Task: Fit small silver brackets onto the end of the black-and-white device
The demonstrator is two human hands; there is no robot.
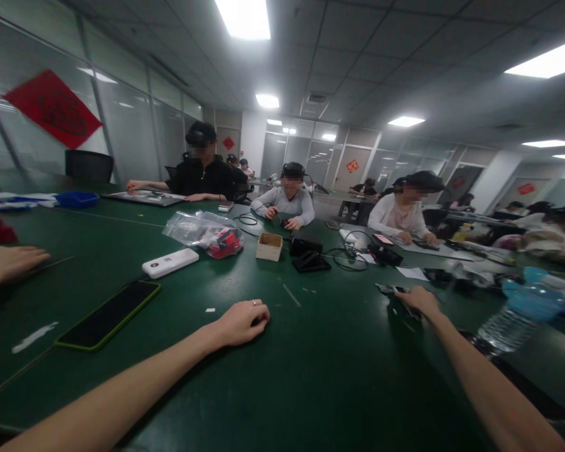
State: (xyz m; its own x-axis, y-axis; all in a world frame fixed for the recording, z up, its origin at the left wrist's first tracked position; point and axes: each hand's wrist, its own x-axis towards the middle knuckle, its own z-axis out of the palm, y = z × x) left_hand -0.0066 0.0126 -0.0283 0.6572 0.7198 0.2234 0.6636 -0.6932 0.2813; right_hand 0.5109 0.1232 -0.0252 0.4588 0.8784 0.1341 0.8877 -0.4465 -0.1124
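The wearer's right hand [420,301] is grasping a slim metallic tool [409,309], possibly a caliper, on the right side of the green table [320,383]; the fingers are partly covering it, and blur is obscuring its details. A clear plastic bottle [508,323] is standing out beside the right forearm. The left hand [243,321] is resting on the tabletop, well apart from the tool, its fingers lying loosely curled; no object is showing there, though whether the palm is empty cannot be told. A white scrap [210,310] is lying near the left wrist, and a small open box [269,248] is sitting farther back. The step in hand is apparently one of gripping the tool single-handed. From this posture, any lifting would be calling for a secure hold and for the forearm to be clearing the bottle.
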